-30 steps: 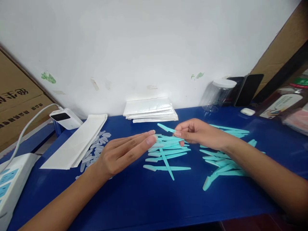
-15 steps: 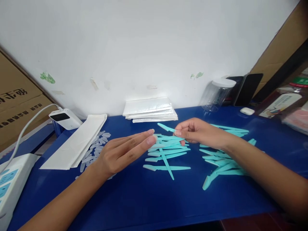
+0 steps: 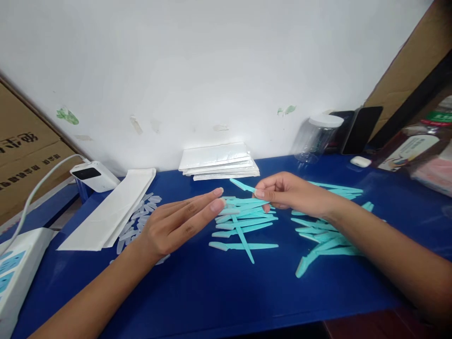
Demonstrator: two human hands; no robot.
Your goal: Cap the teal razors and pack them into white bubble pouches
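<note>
My right hand (image 3: pixel 282 190) pinches a turquoise eyebrow razor (image 3: pixel 240 184) between thumb and fingers, its blade end pointing left. Beneath that hand lies a pile of the same razors (image 3: pixel 243 225), most with their blade ends to the left and one crossing over the others. My left hand (image 3: pixel 181 221) reaches in from the left with fingers stretched out, the tips at the left ends of the upper razors; whether they touch is unclear. A second heap of turquoise razors (image 3: pixel 325 242) lies under my right forearm, partly hidden by it.
Small translucent caps (image 3: pixel 136 223) are scattered left of my left hand, beside white flat sleeves (image 3: pixel 106 216). White packets (image 3: pixel 219 162) are stacked against the wall. A clear jar (image 3: pixel 318 139), phone (image 3: pixel 363 129) and white earbud case (image 3: pixel 360 161) stand at back right; a power strip (image 3: pixel 14 273) is left.
Almost nothing differs. The whole view has shifted very slightly, and both hands keep the same pose, the right one with the razor in it.
</note>
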